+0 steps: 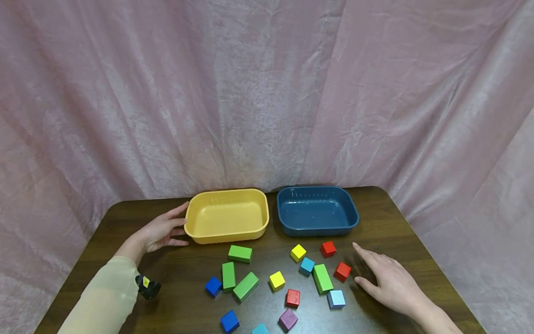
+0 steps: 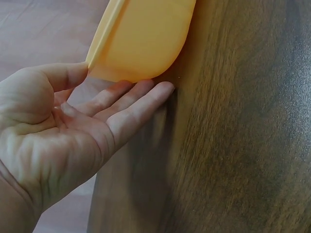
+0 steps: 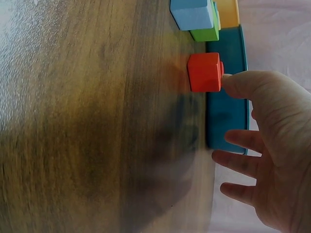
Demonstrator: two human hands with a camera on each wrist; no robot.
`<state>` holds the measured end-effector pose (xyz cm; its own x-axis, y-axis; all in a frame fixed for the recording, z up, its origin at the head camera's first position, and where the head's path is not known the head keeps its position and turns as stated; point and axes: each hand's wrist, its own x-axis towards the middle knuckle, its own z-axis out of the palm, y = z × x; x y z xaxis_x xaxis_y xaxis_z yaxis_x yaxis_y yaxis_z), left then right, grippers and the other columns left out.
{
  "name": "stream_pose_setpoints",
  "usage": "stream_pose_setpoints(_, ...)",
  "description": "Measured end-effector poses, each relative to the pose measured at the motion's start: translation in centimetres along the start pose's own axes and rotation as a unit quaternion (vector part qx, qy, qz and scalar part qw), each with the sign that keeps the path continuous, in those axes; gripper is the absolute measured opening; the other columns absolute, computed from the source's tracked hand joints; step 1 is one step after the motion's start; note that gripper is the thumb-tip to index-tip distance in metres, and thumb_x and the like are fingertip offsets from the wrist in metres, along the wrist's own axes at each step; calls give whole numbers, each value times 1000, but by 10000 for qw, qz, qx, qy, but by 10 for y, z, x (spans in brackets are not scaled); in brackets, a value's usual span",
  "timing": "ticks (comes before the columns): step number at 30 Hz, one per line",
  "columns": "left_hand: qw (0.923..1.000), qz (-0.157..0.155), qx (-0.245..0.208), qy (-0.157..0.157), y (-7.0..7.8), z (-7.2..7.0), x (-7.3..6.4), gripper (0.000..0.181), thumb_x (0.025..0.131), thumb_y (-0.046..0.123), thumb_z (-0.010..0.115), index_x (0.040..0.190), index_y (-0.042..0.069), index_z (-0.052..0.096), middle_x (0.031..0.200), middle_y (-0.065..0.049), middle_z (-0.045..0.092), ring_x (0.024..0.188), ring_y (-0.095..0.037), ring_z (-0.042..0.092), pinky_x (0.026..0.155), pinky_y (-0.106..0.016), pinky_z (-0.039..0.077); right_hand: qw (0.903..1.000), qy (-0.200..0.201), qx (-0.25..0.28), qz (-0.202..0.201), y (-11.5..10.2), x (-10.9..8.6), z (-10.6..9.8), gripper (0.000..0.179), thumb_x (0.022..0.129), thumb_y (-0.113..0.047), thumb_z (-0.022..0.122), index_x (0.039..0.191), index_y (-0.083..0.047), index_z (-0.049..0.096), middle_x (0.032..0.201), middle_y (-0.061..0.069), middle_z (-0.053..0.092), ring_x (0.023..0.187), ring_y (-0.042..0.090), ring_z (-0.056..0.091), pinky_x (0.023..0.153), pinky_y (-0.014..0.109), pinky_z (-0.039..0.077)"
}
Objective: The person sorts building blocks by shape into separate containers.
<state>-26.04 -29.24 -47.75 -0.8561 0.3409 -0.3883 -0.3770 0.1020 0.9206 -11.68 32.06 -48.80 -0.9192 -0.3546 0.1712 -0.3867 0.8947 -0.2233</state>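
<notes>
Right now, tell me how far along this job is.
Looks done: the yellow tray and blue tray stand side by side at the back of the table.
In hand: the left hand touches the yellow tray's end; the right hand is near a red cube, holding nothing.
Left: probably all the sorting or moving of the blocks, since every visible one lies outside both trays.

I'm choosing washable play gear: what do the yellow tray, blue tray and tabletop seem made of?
Yellow tray: probably satin plastic; smooth, even-coloured moulded wall. Blue tray: likely glossy plastic; bright reflections inside. Tabletop: brown wood grain, slight sheen; real wood or laminate, unclear.
</notes>
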Motion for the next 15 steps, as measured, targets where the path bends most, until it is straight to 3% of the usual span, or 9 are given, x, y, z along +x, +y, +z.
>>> stream_pose_setpoints(4,10000,-18,80,-7,1,1,0,68,112,14,40,166,30,1,163,-28,19,129,-41,53,97,-60,52,10000,-25,22,37,0,0,0,84,88,-38,80,159,-19,40,144,7,60,123,36,60,103,60,45)
stream_pose_setpoints(15,9999,-29,105,-23,1,1,0,66,113,18,39,166,32,1,159,-28,26,126,-40,56,97,-61,51,9999,-52,131,28,0,1,1,82,89,-39,79,159,-18,41,144,7,60,124,35,60,103,61,45)
